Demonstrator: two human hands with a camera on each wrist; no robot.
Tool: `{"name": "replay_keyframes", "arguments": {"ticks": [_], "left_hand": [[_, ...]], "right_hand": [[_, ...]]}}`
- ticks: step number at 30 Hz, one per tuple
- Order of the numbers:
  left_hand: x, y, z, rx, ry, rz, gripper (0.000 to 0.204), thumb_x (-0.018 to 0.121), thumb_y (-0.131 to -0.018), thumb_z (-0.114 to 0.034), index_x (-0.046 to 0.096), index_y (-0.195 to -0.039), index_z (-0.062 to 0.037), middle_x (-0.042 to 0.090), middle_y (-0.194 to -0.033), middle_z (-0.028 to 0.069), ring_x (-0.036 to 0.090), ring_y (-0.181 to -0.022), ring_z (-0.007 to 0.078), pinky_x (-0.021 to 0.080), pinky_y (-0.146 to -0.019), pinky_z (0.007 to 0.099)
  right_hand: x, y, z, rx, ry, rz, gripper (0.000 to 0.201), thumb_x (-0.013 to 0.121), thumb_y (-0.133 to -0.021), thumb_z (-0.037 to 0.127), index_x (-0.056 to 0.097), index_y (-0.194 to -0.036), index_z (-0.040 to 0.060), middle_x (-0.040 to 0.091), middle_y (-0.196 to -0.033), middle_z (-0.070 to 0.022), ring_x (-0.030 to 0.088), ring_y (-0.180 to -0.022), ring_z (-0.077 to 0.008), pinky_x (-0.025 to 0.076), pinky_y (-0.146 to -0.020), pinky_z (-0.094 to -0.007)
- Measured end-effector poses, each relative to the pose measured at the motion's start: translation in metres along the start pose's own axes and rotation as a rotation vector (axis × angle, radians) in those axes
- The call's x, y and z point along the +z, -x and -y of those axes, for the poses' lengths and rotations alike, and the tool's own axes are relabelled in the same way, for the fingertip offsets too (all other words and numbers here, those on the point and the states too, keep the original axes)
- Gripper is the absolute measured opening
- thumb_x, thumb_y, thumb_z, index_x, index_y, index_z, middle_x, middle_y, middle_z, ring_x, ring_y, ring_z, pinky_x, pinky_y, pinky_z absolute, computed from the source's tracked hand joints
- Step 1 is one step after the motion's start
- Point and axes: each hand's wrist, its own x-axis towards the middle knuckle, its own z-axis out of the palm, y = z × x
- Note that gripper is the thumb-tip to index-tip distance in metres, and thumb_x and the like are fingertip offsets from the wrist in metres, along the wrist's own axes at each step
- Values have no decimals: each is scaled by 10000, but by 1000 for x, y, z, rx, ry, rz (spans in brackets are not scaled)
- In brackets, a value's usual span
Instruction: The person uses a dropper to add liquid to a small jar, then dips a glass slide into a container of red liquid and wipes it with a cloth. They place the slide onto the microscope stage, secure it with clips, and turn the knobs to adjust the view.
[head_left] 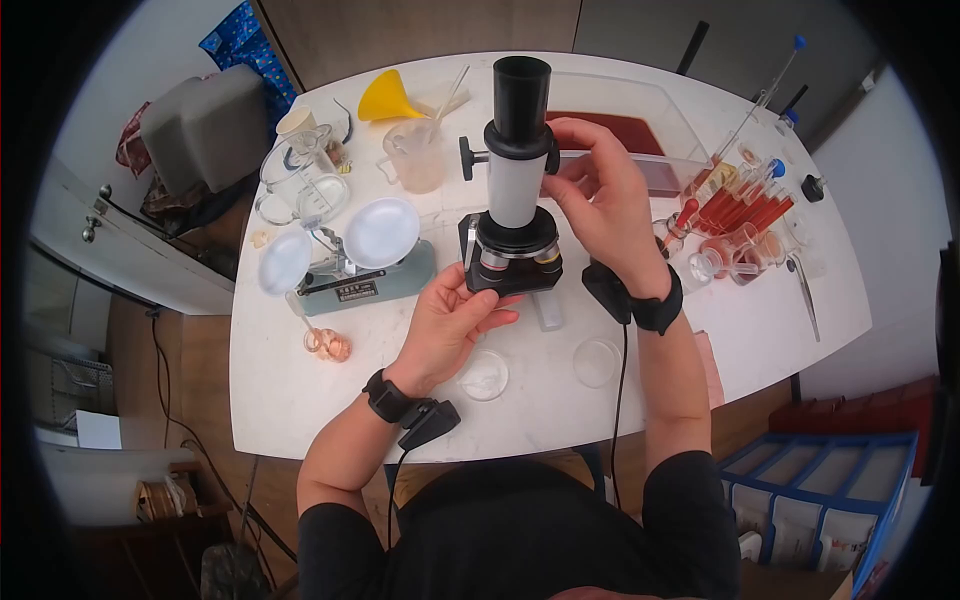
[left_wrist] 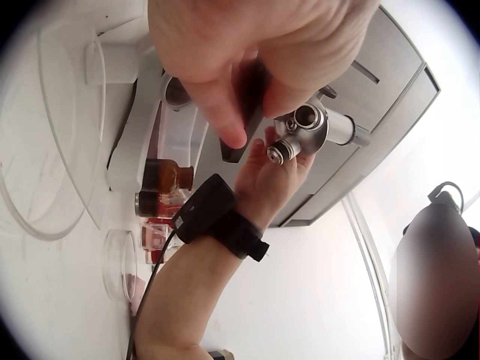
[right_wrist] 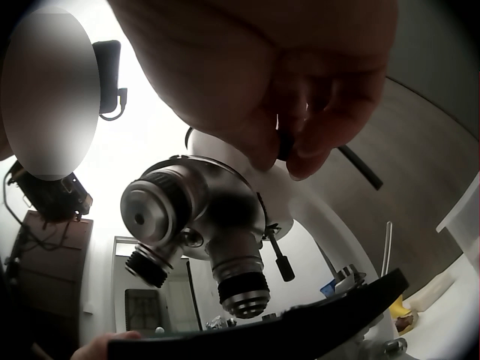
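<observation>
A microscope [head_left: 513, 190] with a pale tube and black eyepiece stands upright in front of the person. The left hand [head_left: 450, 325] pinches the edge of its black stage [head_left: 510, 280], thumb on one side and fingers on the other. Higher up, the right hand [head_left: 608, 205] holds the dark focus knob at the side of the tube between thumb and fingertips; the hand hides most of the knob. In the right wrist view, several objective lenses [right_wrist: 244, 289] hang from the nosepiece above the stage.
To the left stands a balance [head_left: 350, 290] with two white pans. Two petri dishes, one left [head_left: 484, 374] and one right [head_left: 597, 362], lie near the front. Behind are a beaker [head_left: 414, 160] and yellow funnel [head_left: 388, 97]. Red-filled test tubes [head_left: 745, 205] and tweezers [head_left: 803, 295] lie right.
</observation>
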Motion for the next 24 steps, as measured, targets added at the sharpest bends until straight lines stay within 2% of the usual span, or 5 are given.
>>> {"name": "replay_keyframes", "arguments": {"ticks": [12,24], "left_hand": [[1,0,0,2,4,-2,307,525,-911,-11,461,-1212,-15,585,-1186,110,607,-1050,229,544,-842,327],[1,0,0,2,3,-2,302,521,-914,-11,462,-1210,-21,585,-1186,115,605,-1055,225,543,-845,323]], "right_hand": [[-3,-1,1,110,-2,30,318,653,-828,104,563,-1126,42,607,-987,-98,529,-592,-126,442,-569,-251],[1,0,1,126,25,4,307,592,-903,241,560,-1120,26,629,-859,-108,576,-620,-162,468,-576,-287]]}}
